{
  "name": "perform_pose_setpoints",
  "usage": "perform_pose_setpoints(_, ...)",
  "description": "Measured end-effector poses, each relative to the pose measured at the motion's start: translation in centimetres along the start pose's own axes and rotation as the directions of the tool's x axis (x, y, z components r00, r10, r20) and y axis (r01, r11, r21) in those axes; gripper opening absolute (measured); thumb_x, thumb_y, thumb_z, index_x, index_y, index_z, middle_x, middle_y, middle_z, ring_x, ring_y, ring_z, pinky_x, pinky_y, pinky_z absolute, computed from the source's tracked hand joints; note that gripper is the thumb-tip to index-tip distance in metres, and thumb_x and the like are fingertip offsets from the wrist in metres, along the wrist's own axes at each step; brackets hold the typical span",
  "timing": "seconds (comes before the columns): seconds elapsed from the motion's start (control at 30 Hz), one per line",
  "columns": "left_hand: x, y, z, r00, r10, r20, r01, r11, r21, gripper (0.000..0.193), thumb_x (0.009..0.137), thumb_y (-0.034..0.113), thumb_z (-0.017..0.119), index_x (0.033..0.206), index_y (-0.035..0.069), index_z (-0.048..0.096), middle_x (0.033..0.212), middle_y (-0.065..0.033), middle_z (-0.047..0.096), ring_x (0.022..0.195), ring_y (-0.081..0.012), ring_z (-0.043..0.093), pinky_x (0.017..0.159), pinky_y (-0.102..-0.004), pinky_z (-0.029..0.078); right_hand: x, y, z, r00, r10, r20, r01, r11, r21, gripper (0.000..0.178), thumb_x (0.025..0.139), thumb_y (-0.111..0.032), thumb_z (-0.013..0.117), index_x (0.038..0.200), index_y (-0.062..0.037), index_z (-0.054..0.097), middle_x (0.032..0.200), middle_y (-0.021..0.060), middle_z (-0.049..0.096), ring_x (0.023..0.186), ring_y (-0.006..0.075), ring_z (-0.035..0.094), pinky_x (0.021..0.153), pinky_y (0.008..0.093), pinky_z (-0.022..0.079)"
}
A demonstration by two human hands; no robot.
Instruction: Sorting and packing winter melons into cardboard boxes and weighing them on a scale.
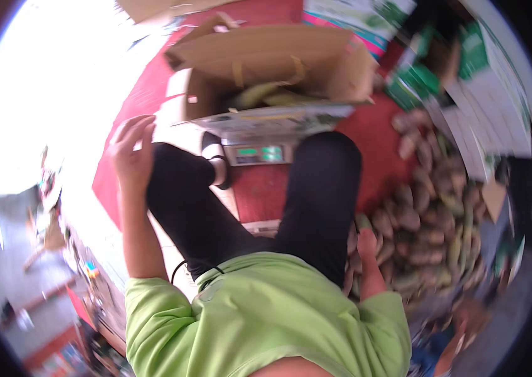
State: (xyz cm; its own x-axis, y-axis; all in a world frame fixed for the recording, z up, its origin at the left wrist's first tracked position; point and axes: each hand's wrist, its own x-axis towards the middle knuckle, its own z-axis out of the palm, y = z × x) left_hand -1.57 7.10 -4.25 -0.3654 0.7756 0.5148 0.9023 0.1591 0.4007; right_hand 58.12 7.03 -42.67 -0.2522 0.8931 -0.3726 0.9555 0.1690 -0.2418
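My left hand (133, 147) is raised beside my left knee, its fingers stretched out and holding nothing. My right hand (367, 240) is low at my right thigh, at the edge of a heap of long, plump brownish and green produce (426, 235). Its fingers look closed, and a small green end shows just past them; blur hides what it belongs to. In front of my knees an open cardboard box (266, 47) sits on a scale with a lit green display (260, 154). Several long yellow-green pieces of produce (272, 95) lie inside the box.
Red flooring (260, 191) lies under the scale and between my legs. White and green cartons (489, 94) stand at the far right, with green packs (413, 85) beside them. Another person's arm (464, 330) shows at the lower right. Assorted items (52, 232) lie at the left.
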Motion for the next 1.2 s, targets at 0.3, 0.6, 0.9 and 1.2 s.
perform_pose_setpoints(0.3, -3.9, -1.6, 0.8, 1.000, -0.017, -0.003, 0.017, 0.979, 0.202, 0.013, 0.084, 0.024, 0.064, 0.083, 0.012, 0.070, 0.087, -0.0022, 0.066, 0.074, -0.0238, 0.064, 0.069, -0.0369, 0.051, 6.9, -4.6, -6.1, 0.937, 0.058, 0.344, 0.053, 0.951, -0.303, 0.053, 0.073, -0.006, 0.062, 0.123, -0.0104, 0.046, 0.126, 0.0126, 0.045, 0.119, 0.0352, 0.044, 0.092, 0.0428, 0.047)
perform_pose_setpoints(0.6, -3.9, -1.3, -0.1, 0.999, 0.039, 0.021, -0.043, 0.967, 0.250, 0.009, 0.080, 0.020, 0.066, 0.081, 0.011, 0.070, 0.085, -0.0023, 0.067, 0.079, -0.0214, 0.064, 0.073, -0.0348, 0.050, 7.5, -8.5, -7.3, 0.908, 0.014, 0.418, 0.053, 0.988, -0.148, 0.042, 0.092, -0.023, 0.039, 0.128, -0.0041, 0.048, 0.133, 0.0133, 0.048, 0.125, 0.0247, 0.045, 0.098, 0.0366, 0.039)
perform_pose_setpoints(0.9, -3.7, -1.1, 0.6, 0.999, 0.055, 0.001, -0.053, 0.968, 0.244, 0.010, 0.080, 0.022, 0.067, 0.080, 0.012, 0.069, 0.085, -0.0015, 0.066, 0.079, -0.0211, 0.064, 0.072, -0.0348, 0.050, 6.7, -5.8, -5.2, 0.724, -0.123, 0.678, 0.670, 0.357, -0.651, 0.039, 0.099, -0.034, 0.036, 0.118, -0.0086, 0.059, 0.119, 0.0127, 0.061, 0.117, 0.0221, 0.054, 0.090, 0.0353, 0.045)
perform_pose_setpoints(1.2, -3.5, -0.9, 0.8, 0.996, 0.082, -0.035, -0.073, 0.974, 0.217, 0.013, 0.082, 0.024, 0.066, 0.079, 0.012, 0.068, 0.081, -0.0007, 0.065, 0.076, -0.0215, 0.063, 0.072, -0.0341, 0.051, 4.1, -5.4, -7.5, 0.939, -0.130, 0.318, 0.272, 0.848, -0.455, 0.030, 0.075, -0.019, 0.058, 0.101, -0.0054, 0.061, 0.104, 0.0141, 0.062, 0.103, 0.0296, 0.058, 0.088, 0.0380, 0.047)
